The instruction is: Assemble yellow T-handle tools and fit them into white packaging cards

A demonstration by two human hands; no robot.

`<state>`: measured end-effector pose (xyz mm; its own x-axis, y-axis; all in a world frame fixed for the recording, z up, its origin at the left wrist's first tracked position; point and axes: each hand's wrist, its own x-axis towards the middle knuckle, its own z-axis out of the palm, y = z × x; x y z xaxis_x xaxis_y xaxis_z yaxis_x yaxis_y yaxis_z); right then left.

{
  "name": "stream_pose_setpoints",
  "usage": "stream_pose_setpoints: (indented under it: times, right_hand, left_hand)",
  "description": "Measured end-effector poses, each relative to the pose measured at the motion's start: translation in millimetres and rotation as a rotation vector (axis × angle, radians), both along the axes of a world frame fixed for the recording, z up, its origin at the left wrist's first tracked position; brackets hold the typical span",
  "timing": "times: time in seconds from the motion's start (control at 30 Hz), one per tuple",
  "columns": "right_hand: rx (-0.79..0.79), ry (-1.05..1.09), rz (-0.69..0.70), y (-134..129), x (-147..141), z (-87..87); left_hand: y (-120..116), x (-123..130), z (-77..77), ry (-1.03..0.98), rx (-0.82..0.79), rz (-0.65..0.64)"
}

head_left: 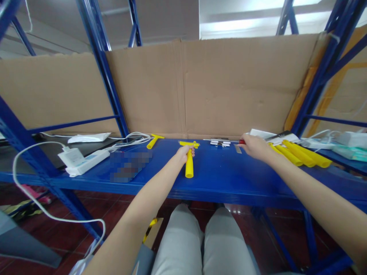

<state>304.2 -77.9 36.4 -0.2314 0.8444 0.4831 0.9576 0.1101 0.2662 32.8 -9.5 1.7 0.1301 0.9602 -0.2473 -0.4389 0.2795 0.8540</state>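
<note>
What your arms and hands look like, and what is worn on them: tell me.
The left hand and right hand are human and ungloved, with no watch or bracelet showing. No sleeve shows on either forearm, and I see no cables or markings on them. The fingers are too small and partly hidden to rule out rings.

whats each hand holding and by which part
The left hand grips a yellow T-shaped tool near its crosspiece; the right hand holds a red item, which part is unclear.

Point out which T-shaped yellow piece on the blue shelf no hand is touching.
The left T-piece, beside the white cables. The other T-piece is gripped in the left hand.
</note>
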Motion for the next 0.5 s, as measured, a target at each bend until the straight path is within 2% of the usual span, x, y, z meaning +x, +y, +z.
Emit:
stream_pose_setpoints:
  times: [0.2,0.5]
  right_hand:
    - [0.015,-0.168,0.058,-6,-16,22.6]
    - [0.004,-0.245,0.056,-8,-31,30.8]
  left_hand:
    - [-4,2,3.9,0.016,-0.013,-0.010]
    - [-7,2,6.5,0.033,-0.007,-0.049]
